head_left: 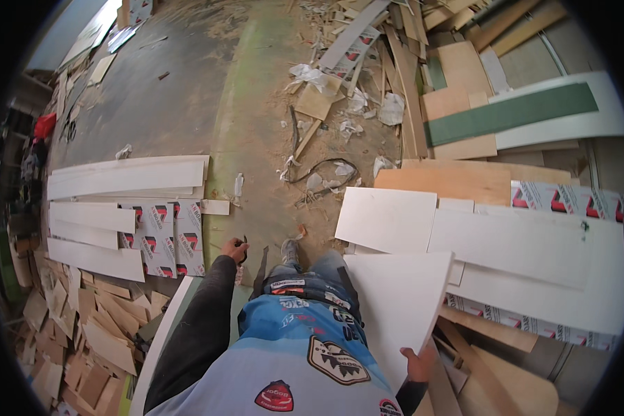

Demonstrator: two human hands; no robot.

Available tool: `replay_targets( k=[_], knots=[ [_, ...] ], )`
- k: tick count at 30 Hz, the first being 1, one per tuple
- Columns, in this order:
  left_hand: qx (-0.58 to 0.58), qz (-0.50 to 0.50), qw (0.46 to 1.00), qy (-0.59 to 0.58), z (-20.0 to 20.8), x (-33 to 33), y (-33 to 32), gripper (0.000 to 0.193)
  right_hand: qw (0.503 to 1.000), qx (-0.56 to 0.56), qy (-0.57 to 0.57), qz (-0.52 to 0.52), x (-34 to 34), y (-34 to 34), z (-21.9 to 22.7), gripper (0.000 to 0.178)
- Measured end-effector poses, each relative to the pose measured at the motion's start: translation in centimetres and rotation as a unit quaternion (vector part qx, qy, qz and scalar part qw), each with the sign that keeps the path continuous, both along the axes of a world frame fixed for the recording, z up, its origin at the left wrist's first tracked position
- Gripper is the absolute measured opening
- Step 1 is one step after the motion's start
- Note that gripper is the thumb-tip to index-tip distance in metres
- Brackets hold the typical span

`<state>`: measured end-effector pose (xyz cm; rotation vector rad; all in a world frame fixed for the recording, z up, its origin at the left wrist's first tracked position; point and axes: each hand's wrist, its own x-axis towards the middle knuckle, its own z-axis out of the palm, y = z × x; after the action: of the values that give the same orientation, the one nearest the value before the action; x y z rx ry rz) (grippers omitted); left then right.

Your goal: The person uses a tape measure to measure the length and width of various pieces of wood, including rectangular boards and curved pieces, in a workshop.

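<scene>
Lying in rows at the left, the strips (pixel 128 179) and patterned panels (pixel 189 239) look like work already laid out, as I judge it. Next, the left hand (pixel 231 249), low beside the leg, seems curled round a small dark item (pixel 245 243), too small to make out; it is off the board (pixel 397 295). That white board is at the person's right side, partly over the stack, with the right hand (pixel 417 363) grasping its near right corner, thumb on the face. Whether its far edge rests on anything, I cannot tell. Farther right, sheets (pixel 509 244) lie loosely overlapped. I judge the work partway: many pieces are down flat, while this board, still in hand, is left to be placed. Which stack it belongs to does not show.

Counting from the left: scraps (pixel 109 343), too jumbled to number; at least four strips, with edges hinting at more beneath; two patterned panels side by side; one dark item; one board; two large white sheets showing clearly beyond it; two more patterned pieces (pixel 568 200) at the far right, partly covered; and one green strip (pixel 513 113) above them.
</scene>
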<state>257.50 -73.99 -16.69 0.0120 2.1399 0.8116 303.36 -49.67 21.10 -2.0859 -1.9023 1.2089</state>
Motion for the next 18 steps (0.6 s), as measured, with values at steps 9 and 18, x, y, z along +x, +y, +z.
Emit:
replay_targets(
  k=[9, 18],
  knots=[
    [0.128, 0.211, 0.965, -0.090, 2.2, -4.4, 2.8, 0.038, 0.946, 0.002, -0.082, 0.315, -19.1, 10.0, -5.5, 0.030],
    [0.017, 0.257, 0.963, 0.077, -4.5, -15.3, -7.6, 0.037, 0.850, 0.098, -0.016, 0.517, -44.5, 20.0, -8.7, 0.031]
  ],
)
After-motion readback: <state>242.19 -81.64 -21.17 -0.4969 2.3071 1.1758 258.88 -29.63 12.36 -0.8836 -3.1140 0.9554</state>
